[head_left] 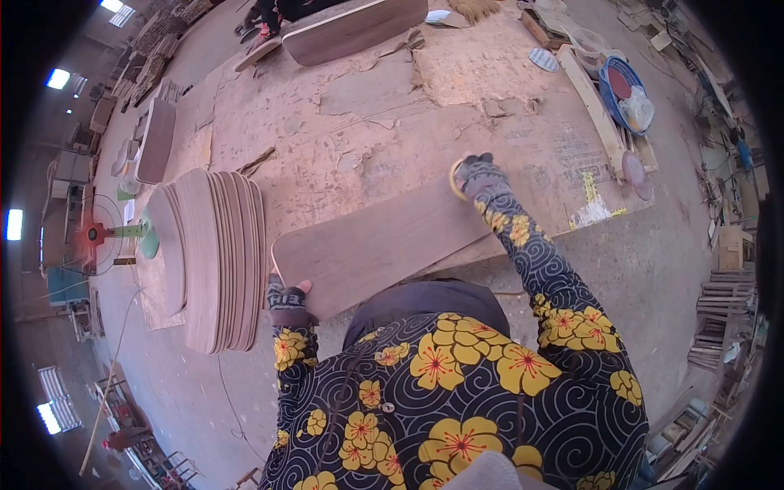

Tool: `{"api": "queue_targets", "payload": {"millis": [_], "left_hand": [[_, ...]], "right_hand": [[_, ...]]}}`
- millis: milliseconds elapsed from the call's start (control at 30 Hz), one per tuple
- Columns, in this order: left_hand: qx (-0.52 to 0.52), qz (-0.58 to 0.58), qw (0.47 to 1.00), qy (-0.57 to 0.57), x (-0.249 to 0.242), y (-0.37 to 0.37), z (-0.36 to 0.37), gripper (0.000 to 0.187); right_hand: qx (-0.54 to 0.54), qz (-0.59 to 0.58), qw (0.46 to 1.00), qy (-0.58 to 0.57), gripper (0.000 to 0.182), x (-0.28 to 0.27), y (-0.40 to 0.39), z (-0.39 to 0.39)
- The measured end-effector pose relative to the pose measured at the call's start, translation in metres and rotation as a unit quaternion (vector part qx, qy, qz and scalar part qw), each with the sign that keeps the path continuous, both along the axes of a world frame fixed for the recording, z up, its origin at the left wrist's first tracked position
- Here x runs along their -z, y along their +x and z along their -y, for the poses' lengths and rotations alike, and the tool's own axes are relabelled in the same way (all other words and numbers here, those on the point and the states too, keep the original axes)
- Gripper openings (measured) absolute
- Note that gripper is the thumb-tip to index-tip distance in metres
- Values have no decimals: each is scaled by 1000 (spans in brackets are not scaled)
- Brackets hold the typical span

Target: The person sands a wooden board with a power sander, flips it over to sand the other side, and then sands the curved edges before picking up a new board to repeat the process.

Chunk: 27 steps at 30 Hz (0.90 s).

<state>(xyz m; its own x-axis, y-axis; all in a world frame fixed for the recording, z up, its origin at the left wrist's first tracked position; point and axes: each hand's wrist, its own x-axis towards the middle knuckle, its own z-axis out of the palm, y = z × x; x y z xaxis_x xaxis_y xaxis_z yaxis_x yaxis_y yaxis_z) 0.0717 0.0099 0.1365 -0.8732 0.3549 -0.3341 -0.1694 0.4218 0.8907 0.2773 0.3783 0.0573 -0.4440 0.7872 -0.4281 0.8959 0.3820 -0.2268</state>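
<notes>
A flat brown wooden board [384, 245] with rounded corners lies slantwise across the near edge of the worktable, in front of my body. My left hand [290, 300], in a dark fingerless glove, grips its lower left corner with the thumb on top. At the board's far right end my right hand [480, 173], also gloved, is closed on a round piece with a pale yellow edge [456, 180]; I cannot tell what this piece is. Close to the left hand stands a thick stack of similar curved boards [224, 261].
A green and red fan [122, 232] stands left of the stack. More boards rest at the table's left [157, 140] and far edge [355, 31]. A blue basket [611, 96] sits at the right by a long wooden strip [592, 106]. Part of another person [268, 16] shows at the top.
</notes>
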Motion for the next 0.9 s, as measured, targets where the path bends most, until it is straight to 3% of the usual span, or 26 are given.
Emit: {"api": "queue_targets", "payload": {"millis": [33, 133, 333, 467, 633, 767, 900], "left_hand": [[-2, 0, 1000, -1, -1, 0, 0, 64], [-5, 1, 1000, -5, -3, 2, -3, 64], [-3, 4, 1000, -3, 1, 3, -4, 64], [1, 9, 1000, -4, 1, -1, -8, 65], [39, -9, 999, -22, 10, -15, -8, 63], [18, 10, 999, -42, -13, 0, -18, 62], [7, 18, 999, -51, -14, -2, -21, 61]], "right_hand": [[10, 35, 999, -38, 49, -7, -8, 7], [-25, -15, 999, -23, 51, 0, 11, 25], [84, -21, 996, 19, 56, 16, 58, 0], [14, -4, 997, 70, 54, 19, 74, 21], [40, 14, 998, -48, 57, 9, 59, 39], [66, -45, 996, 35, 58, 31, 71, 24], [49, -11, 999, 21, 59, 30, 64, 16]]}}
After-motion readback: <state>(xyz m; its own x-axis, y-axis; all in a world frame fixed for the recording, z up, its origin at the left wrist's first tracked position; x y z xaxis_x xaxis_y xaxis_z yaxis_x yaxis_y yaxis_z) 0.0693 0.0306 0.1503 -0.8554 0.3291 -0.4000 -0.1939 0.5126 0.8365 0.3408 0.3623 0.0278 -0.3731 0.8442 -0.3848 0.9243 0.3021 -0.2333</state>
